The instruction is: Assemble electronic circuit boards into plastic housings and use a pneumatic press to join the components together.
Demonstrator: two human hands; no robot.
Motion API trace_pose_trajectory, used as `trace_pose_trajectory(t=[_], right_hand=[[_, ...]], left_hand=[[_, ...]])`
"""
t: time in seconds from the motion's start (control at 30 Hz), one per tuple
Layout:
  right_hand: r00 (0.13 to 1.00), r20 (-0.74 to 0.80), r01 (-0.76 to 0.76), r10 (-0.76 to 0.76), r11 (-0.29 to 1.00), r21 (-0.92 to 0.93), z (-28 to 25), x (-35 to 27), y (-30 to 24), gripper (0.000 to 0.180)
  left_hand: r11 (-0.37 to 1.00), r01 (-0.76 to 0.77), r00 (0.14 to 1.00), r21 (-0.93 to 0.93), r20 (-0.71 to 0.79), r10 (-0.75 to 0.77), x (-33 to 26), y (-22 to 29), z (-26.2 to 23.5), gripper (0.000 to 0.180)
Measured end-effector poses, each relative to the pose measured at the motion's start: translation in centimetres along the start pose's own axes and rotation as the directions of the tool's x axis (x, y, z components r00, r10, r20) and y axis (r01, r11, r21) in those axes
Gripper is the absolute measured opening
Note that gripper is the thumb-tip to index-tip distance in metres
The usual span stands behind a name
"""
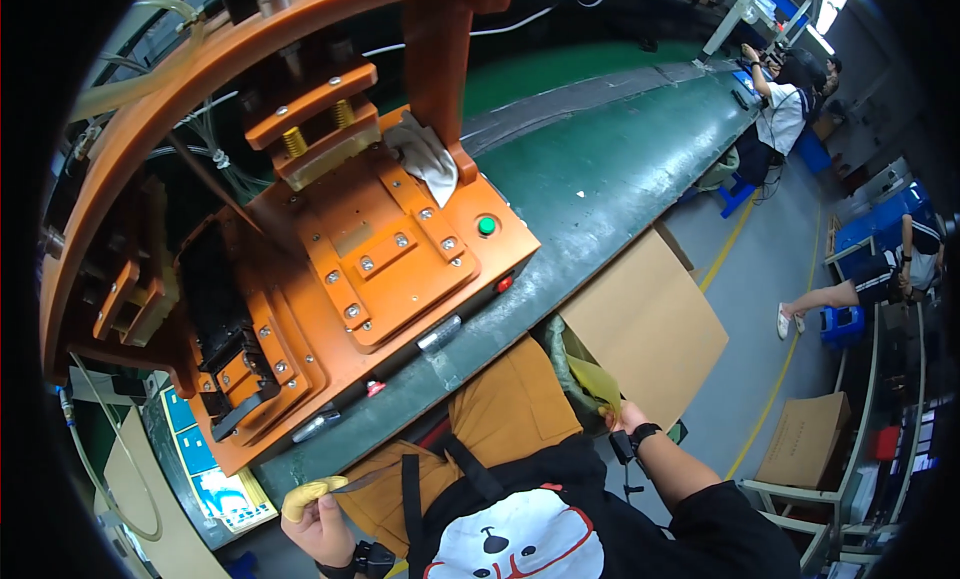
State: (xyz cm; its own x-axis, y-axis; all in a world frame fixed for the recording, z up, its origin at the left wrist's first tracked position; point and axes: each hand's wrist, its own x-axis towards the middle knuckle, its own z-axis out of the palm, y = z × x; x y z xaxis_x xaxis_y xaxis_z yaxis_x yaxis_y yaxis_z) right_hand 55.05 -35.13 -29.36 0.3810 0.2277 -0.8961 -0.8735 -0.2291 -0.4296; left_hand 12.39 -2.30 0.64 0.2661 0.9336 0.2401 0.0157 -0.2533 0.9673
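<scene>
A seated person looks down at an orange press fixture of flat bolted plates [385, 254] standing on a long green workbench [600, 179]. The left hand [315, 519], low and close to the body, is closed around a dark thin blade-like tool [365, 479]; a yellow finger cot [305, 496] covers its thumb or a fingertip, which one cannot be told. The tool's tip points away from that grip, toward the person's lap. The right hand [625, 416] reaches down beside the right thigh, fingers pinched shut on a thin yellow-green sheet [595, 384] that rises from the grip toward a dark open bag [562, 364]. Just beyond that grip leans a flat brown cardboard sheet [645, 324]. Far above both grips, a crumpled white cloth [425, 159] lies on the fixture, near a round green button [487, 225]. To lift the sheet well, a pinch near one edge and a straight, slow pull would likely keep it from creasing against the bag's mouth, with the blade held away from it.
</scene>
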Motion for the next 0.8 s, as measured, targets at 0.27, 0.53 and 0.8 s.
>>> trace_pose_trajectory(t=[0.27, 0.53, 0.8], right_hand=[[0.967, 0.091, -0.216, 0.239, 0.954, -0.207, -6.0, 1.5, -1.5, 0.017], [0.955, -0.249, -0.156, 0.159, 0.987, 0.034, -4.2, -2.2, -2.1, 0.018], [0.984, -0.087, 0.01, -0.157, 0.534, -0.846, 11.4, -13.7, -8.6, 0.055]], left_hand=[[0.999, 0.038, 0.998, -0.039, -0.04, -0.039, -0.1, -0.6, -0.3, 0.011], [0.995, 0.099, 0.991, -0.034, -0.084, -0.101, -0.4, -1.1, -1.4, 0.012], [0.994, 0.097, 0.994, -0.052, -0.042, -0.1, 0.0, -1.0, -2.5, 0.01]])
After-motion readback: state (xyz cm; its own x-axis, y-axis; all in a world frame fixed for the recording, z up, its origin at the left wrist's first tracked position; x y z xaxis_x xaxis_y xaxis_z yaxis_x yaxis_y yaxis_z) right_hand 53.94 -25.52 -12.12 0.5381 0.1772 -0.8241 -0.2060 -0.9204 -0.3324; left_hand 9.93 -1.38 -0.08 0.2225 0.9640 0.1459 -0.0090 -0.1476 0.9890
